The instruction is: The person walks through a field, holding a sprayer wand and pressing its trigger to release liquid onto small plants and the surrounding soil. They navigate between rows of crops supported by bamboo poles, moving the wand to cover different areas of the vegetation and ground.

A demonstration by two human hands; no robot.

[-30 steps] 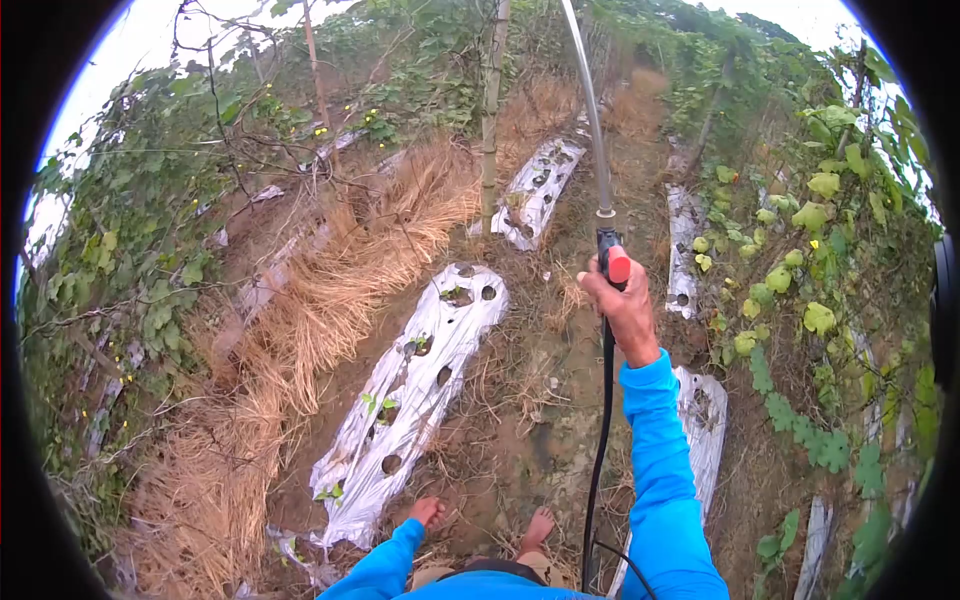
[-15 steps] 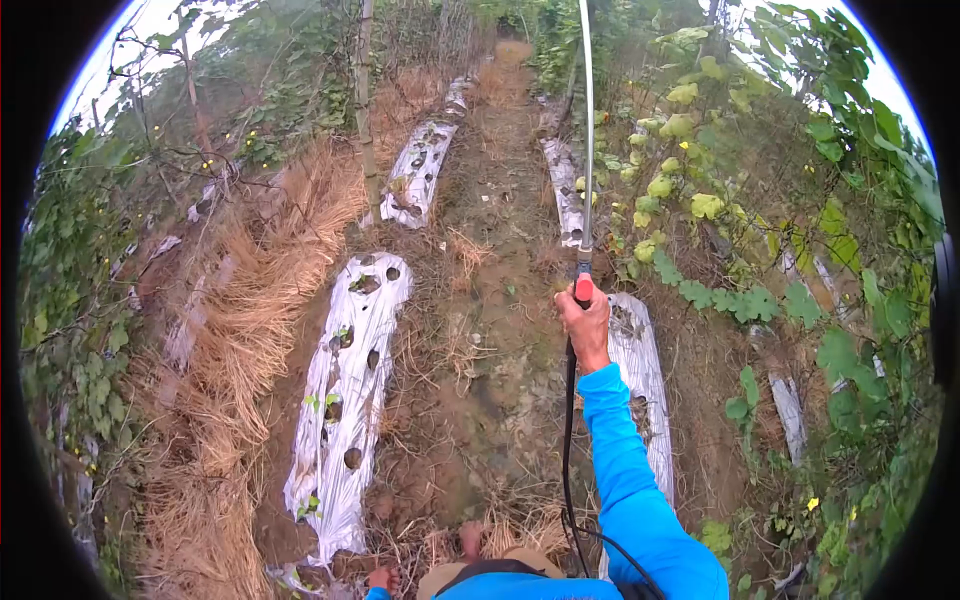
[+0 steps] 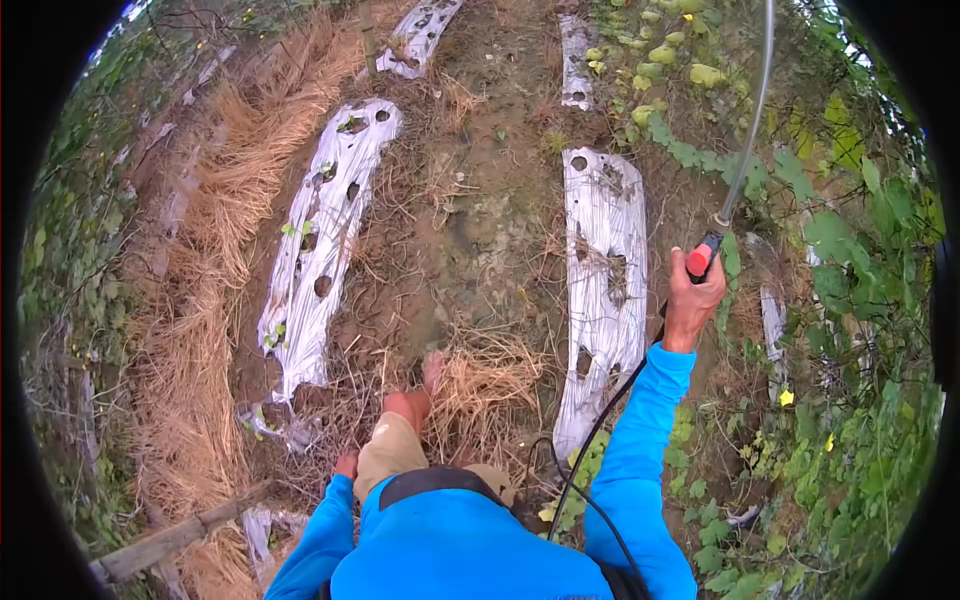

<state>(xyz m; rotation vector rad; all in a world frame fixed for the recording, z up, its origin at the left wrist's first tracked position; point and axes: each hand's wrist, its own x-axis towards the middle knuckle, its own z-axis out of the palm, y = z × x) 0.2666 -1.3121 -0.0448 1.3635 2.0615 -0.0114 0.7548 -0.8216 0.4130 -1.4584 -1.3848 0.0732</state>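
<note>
Fingers [image 3: 682, 278] of the right hand [image 3: 697, 300] close around the black handle [image 3: 712, 244] of a spray wand, with its red part [image 3: 699, 261] showing at the top of the fist. The right arm reaches forward and out to the side in a blue sleeve [image 3: 640, 430], running up from the shoulder to a bare wrist; the knuckles stand uppermost, beyond the cuff. From the handle the metal wand [image 3: 750, 145] rises away from the person, leaning slightly to the right and bowing a little before it leaves the top of the view. A black hose [image 3: 600, 418] trails down from the fist, passing along the inner side of the forearm toward the body.

The left arm hangs low at the person's side, its sleeve [image 3: 320, 540] angled forward. Only part of the left hand [image 3: 347, 464] shows, just beside the tan shorts [image 3: 393, 447]; whether it grips anything cannot be told.

The right fist is above ground just to the right of a holed, pale plastic strip [image 3: 600, 320]. Another such strip [image 3: 328, 258] lies across the path, well apart from both hands. Loose straw [image 3: 495, 380] lies near a bare foot [image 3: 432, 372].
</note>
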